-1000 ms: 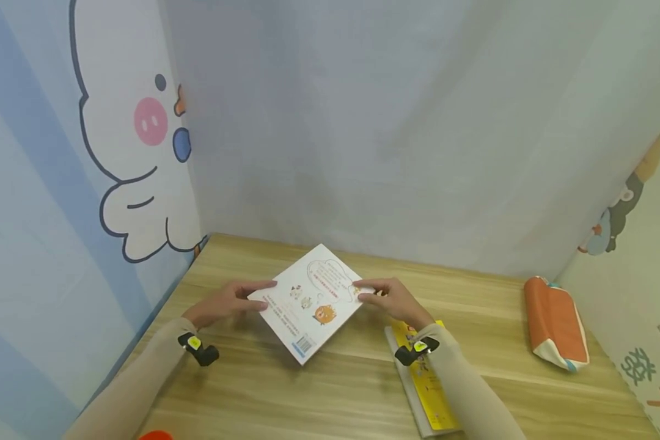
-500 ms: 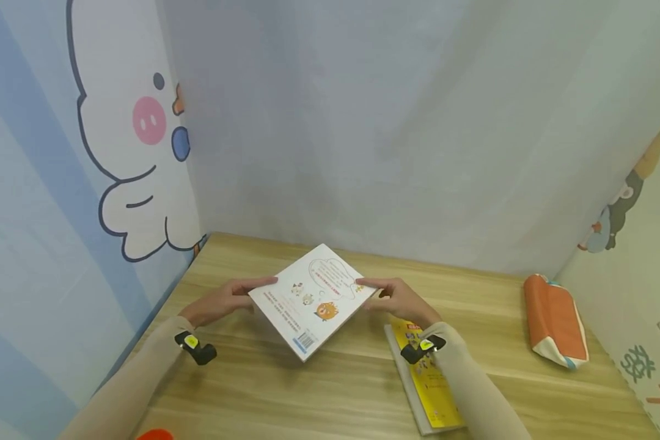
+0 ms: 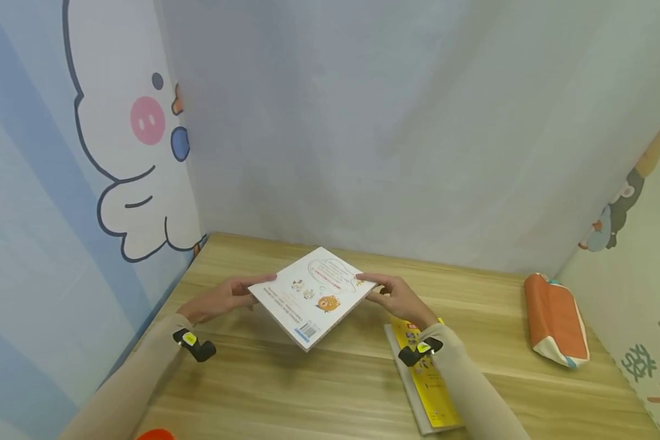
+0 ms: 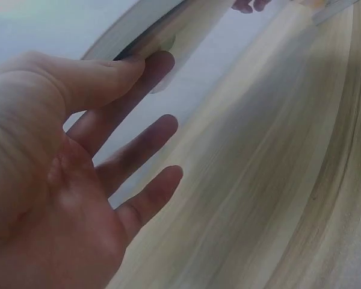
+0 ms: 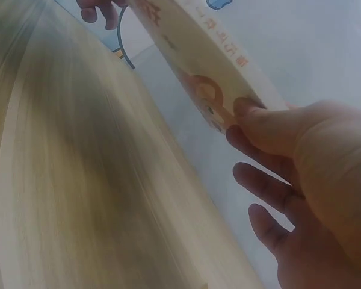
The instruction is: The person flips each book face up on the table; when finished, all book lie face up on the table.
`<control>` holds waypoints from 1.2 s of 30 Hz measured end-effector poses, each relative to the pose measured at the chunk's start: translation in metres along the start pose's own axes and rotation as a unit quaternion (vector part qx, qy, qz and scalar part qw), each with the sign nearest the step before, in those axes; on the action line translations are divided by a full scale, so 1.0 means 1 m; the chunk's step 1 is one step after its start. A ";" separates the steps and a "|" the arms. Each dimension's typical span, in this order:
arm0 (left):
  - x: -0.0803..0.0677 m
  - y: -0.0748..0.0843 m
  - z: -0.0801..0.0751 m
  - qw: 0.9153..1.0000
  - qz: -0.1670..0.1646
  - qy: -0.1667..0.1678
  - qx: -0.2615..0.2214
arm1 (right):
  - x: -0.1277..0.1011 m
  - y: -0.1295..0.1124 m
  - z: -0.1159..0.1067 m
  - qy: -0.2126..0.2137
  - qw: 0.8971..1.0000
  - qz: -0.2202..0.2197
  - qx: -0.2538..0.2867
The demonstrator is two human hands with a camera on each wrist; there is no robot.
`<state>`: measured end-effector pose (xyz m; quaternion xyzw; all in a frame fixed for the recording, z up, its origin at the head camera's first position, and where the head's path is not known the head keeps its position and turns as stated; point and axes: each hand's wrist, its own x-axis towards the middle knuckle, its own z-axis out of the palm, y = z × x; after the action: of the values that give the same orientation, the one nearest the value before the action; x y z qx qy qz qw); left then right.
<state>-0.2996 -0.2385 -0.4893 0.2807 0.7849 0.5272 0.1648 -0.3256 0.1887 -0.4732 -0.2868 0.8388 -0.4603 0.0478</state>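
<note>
A white book (image 3: 294, 305) hangs above the wooden table with its barcode side up, printed with small cartoon animals and a cloud outline. My left hand (image 3: 220, 299) pinches its left corner between thumb and forefinger; in the left wrist view the remaining fingers (image 4: 145, 201) stick out loosely. At the opposite corner my right hand (image 3: 401, 299) pinches the book too, thumb against the lower cover and spine side in the right wrist view, where red lettering shows on the spine (image 5: 219, 36). Shadow lies on the table under the book.
A yellow book (image 3: 434, 394) on a pale one lies beneath my right forearm, partly covered by it. An orange and white pouch (image 3: 555, 321) sits at the right. Part of a red-orange object (image 3: 156, 434) shows at the bottom edge. Curtains (image 3: 363, 134) enclose the table.
The book's near corner has risen, and the book is tipped slightly differently. My lower fingers have slid further under its edges. Both hands stay in about the same place.
</note>
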 end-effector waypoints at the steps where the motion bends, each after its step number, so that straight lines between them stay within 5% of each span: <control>1: 0.000 0.001 0.000 1.000 0.002 0.004 0.002 | 0.000 -0.001 0.001 0.004 1.000 0.000 0.004; 14: 0.001 0.009 0.002 0.995 0.008 0.094 0.006 | 0.005 -0.009 0.007 0.041 0.999 -0.033 0.001; 23: 0.001 0.017 0.003 0.994 0.026 0.109 0.005 | -0.004 -0.046 0.004 0.062 0.997 -0.046 0.007; 31: 0.001 0.021 0.004 0.991 0.026 0.129 -0.025 | 0.007 -0.009 0.011 0.079 0.995 -0.047 0.026; 36: 0.002 0.021 0.005 0.990 0.027 0.132 -0.030 | 0.007 -0.010 0.011 0.077 0.996 -0.040 0.024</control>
<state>-0.2931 -0.2276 -0.4722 0.2242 0.7758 0.5873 0.0539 -0.3231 0.1730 -0.4707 -0.2821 0.8166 -0.5027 -0.0285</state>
